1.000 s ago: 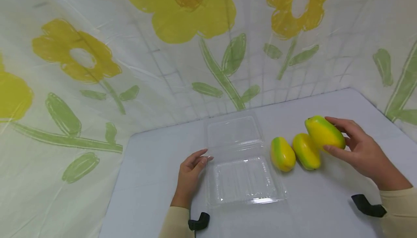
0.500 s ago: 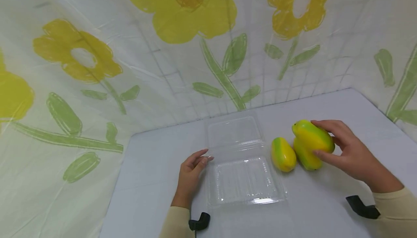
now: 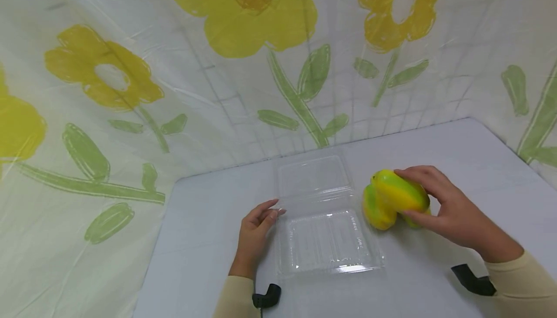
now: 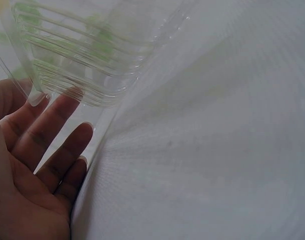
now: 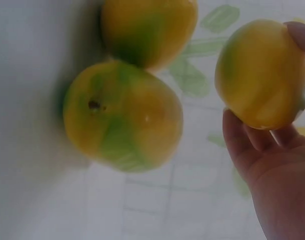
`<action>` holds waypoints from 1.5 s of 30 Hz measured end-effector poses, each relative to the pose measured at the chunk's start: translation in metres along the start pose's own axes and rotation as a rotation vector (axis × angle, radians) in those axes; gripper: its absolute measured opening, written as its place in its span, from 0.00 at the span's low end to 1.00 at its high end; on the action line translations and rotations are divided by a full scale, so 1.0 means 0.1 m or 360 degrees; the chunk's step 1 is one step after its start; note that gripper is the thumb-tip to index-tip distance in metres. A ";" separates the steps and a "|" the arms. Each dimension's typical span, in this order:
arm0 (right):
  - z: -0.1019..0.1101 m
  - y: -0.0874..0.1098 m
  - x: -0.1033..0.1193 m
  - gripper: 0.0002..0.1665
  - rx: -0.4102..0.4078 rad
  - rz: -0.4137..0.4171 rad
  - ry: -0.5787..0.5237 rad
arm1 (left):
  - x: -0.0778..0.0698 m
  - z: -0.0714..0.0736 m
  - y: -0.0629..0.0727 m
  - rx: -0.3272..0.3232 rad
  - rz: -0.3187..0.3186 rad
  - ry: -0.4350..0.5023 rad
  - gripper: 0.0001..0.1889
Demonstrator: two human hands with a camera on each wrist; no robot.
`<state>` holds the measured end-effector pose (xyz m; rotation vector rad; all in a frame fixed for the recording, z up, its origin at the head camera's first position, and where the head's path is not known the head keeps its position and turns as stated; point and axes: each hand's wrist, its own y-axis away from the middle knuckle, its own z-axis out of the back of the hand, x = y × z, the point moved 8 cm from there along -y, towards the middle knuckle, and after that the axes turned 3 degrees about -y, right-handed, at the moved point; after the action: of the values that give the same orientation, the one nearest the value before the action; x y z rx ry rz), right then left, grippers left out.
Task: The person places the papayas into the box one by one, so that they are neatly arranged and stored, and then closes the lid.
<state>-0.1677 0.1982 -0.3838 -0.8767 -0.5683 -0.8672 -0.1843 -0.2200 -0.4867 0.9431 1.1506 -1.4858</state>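
My right hand grips a yellow-green mango between thumb and fingers, raised above the table. Below it lies a second mango. A third is mostly hidden in the head view, but the right wrist view shows both resting mangoes, one with its stem end towards the camera and another beside it. To their left sits an unfolded clear plastic container, its lid laid back. My left hand pinches the container's left rim near the hinge, palm visible in the left wrist view.
The white table extends on both sides of the container. A curtain printed with yellow flowers hangs along its back edge and sides. A black wrist mount shows at each sleeve.
My right hand has carried its mango leftward and slightly lower, so it now covers most of one resting mango and part of the other. The left hand and container have stayed put.
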 end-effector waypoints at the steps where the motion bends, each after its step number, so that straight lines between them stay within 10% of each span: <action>1: -0.02 -0.01 0.02 0.52 0.0004 0.0022 0.0003 | 0.00 0.00 0.00 -0.0002 0.0000 -0.0003 0.19; 45: -0.75 -0.21 0.54 0.49 0.0298 0.0427 0.0011 | 0.00 0.00 0.00 -0.0013 0.0017 -0.0024 0.20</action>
<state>-0.1495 0.1055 -0.3751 -0.7581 -0.5031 -0.5639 -0.1847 -0.2196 -0.4867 0.9300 1.1383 -1.4765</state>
